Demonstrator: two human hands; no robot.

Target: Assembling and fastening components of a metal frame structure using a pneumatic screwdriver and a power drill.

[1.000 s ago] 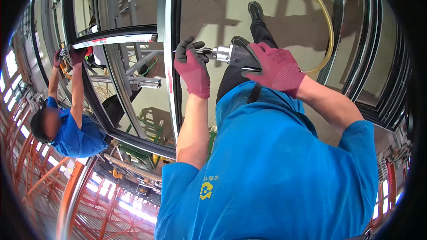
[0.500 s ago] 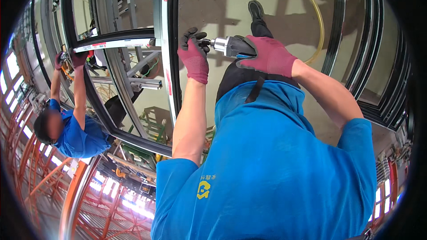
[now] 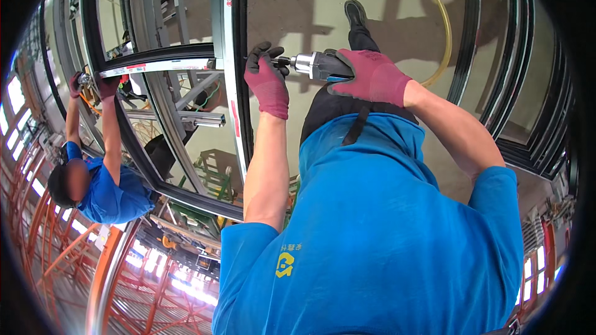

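Note:
My right hand (image 3: pixel 372 75), in a maroon and dark grey glove, is wrapped round a power driver (image 3: pixel 323 65) with a black body and silver nose. The tool lies level and points left at the black window frame (image 3: pixel 244 105). In a matching glove, my left hand (image 3: pixel 267 77) is closed at the tip of the driver's bit (image 3: pixel 284 61), right beside the frame's upright bar. Its fingers and thumb curl round that tip. Whatever is pinched there, perhaps something small, is hidden by the fingers.
At left, a co-worker (image 3: pixel 112 189) in blue reaches up to the frame's far side. A crossbar (image 3: pixel 161 65) joins the upright. Several dark frames (image 3: pixel 521 68) stand at right. A yellow hose (image 3: pixel 444 18) curves over the floor, near my shoe (image 3: pixel 355 12).
Both my hands and the driver have shifted slightly left, nearer the frame's upright. The co-worker's hands have barely moved.

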